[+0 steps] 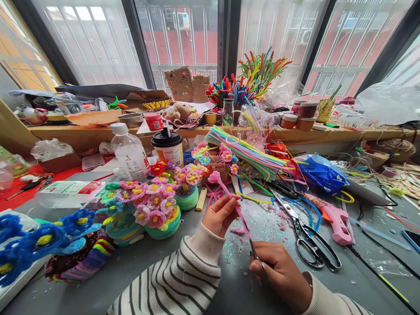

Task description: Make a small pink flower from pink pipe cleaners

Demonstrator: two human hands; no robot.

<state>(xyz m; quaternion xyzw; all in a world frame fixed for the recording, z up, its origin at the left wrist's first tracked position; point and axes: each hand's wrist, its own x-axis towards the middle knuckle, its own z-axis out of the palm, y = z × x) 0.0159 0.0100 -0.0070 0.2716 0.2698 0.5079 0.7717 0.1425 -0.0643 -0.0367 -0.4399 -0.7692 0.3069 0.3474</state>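
Note:
My left hand (220, 215) pinches a pink pipe cleaner (225, 190) whose upper end is curled into a fluffy knob. Its lower part slants down toward my right hand (280, 269), which is closed around a pair of small scissors (253, 250). The blades point up along the pipe cleaner's lower end; whether they are parted I cannot make out. Pink fluff (239, 230) and glitter lie on the grey table (229, 288) beneath. Left of my hands stand pots of pipe-cleaner flowers, among them a pink bunch (155, 199) and a blue bunch (42, 239).
Large black-handled scissors (306, 238) and a pink glue gun (339, 221) with its cord lie at the right. Behind are a pipe-cleaner bundle (243, 151), a blue packet (323, 175), a lidded cup (167, 146) and a plastic bottle (129, 153). A cluttered windowsill (193, 131) runs along the back.

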